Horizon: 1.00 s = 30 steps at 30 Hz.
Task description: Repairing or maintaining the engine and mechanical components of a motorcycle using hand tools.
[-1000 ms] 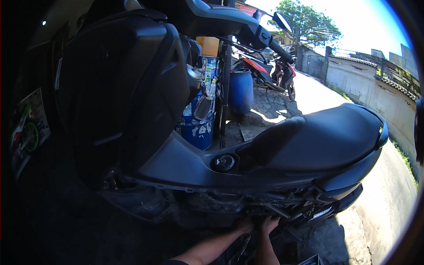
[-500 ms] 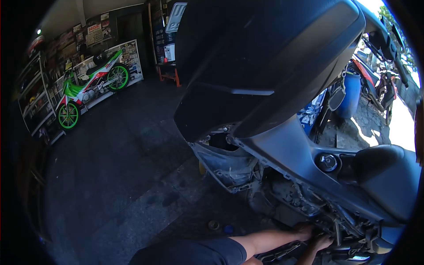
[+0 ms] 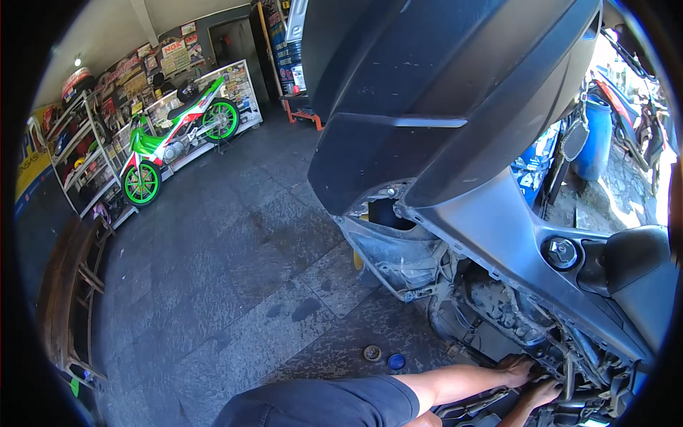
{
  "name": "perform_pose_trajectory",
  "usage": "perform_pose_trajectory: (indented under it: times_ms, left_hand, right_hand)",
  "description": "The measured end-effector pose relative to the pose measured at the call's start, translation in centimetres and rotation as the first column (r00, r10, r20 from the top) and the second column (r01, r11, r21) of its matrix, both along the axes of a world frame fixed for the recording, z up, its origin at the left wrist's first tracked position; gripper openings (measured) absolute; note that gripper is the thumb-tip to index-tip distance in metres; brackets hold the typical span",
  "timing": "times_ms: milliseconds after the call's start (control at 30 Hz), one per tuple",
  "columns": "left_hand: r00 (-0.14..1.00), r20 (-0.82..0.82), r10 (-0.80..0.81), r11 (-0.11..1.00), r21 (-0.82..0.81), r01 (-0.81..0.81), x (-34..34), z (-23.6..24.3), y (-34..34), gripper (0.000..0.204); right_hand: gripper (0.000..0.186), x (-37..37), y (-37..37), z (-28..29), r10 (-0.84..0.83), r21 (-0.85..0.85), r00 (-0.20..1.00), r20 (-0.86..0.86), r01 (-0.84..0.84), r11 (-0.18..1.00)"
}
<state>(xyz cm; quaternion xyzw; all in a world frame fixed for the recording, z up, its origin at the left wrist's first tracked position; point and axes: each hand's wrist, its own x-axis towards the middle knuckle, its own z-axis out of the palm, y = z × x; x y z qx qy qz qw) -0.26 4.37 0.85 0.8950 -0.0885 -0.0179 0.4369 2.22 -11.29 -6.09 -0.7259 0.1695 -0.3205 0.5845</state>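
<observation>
A large dark scooter [image 3: 398,160] fills the right side, its lower side panel off and its dusty inner frame [image 3: 498,302] bared. Low at the right, my left hand [image 3: 518,370] reaches in among the frame tubes and cables, fingers curled and partly hidden. Just beside it, nearer me, my right hand [image 3: 544,391] is closed against the same spot. What the fingers grip is too dark and covered to make out. Above them lie the round filler cap [image 3: 560,252] and the seat [image 3: 644,277].
Two small round lids or tins, one brownish [image 3: 372,353] and one blue [image 3: 396,361], lie on the tiled floor [image 3: 235,285]. A wooden bench [image 3: 60,299] stands left. Farther back are a green-and-white motorcycle [image 3: 178,139] and a shelf rack [image 3: 89,153]. A blue barrel [image 3: 593,139] stands outside.
The view has shifted left and brightened, so the scooter and arms sit farther right in it. Both hands stay at the same place on the frame.
</observation>
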Motion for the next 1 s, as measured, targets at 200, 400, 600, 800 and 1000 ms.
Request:
perform_pose_trajectory:
  times_ms: [200,400,600,800,1000]
  left_hand:
    - [0.957,-0.208,-0.201,0.97,0.092,0.224,-0.7,4.4,-2.8,0.04]
    - [0.942,-0.323,-0.093,0.951,0.253,0.18,0.6,2.5,0.8,0.065]
    - [0.971,-0.211,-0.117,0.951,0.257,0.171,1.0,1.6,-1.7,0.062]
    - [0.983,-0.153,-0.098,0.964,0.229,0.132,0.9,1.8,-1.4,0.057]
    - [0.963,-0.242,-0.122,0.952,0.247,0.183,0.8,2.1,-1.2,0.058]
  right_hand:
    - [0.021,-1.7,-5.9,-1.7,-0.176,-0.104,0.969,-0.172,0.159,0.982]
    - [0.041,-2.6,4.2,5.0,-0.187,0.059,0.982,0.011,0.186,0.981]
    - [0.031,-3.3,3.0,7.5,-0.236,0.13,0.972,-0.019,0.236,0.963]
    - [0.032,-2.8,2.4,5.3,-0.204,0.021,0.978,-0.034,0.205,0.979]
    - [0.033,-2.3,1.9,3.8,-0.164,0.16,0.986,0.043,0.155,0.975]
